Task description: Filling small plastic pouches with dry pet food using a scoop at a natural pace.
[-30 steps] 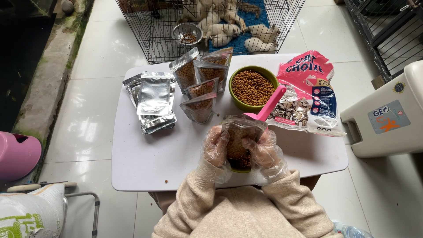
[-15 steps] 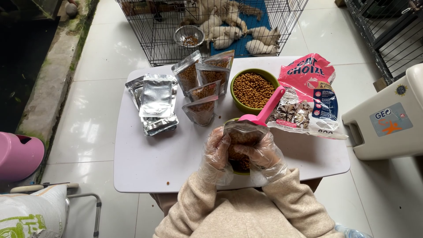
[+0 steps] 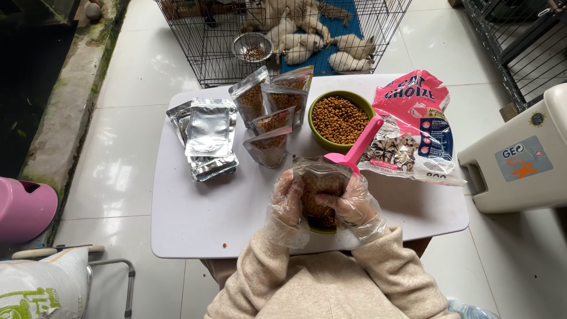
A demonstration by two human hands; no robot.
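Both hands wear thin clear plastic gloves. My left hand (image 3: 286, 204) and my right hand (image 3: 354, 204) together hold a clear pouch (image 3: 319, 183) filled with brown kibble, upright above the near edge of the white table (image 3: 195, 218). A pink scoop (image 3: 356, 147) lies just behind the pouch, its handle resting on a green bowl (image 3: 341, 120) full of kibble. Several filled pouches (image 3: 270, 115) stand left of the bowl. A stack of flat silver pouches (image 3: 207, 136) lies further left.
A pink and white pet food bag (image 3: 413, 127) lies at the table's right. Behind the table a wire cage (image 3: 283, 35) holds resting cats and a metal dish. A beige plastic box (image 3: 520, 156) stands right, a pink bucket (image 3: 23, 207) left.
The pouch and both hands have come slightly closer to me and lower; my fingers have shifted on its front. The other things on the table stay put.
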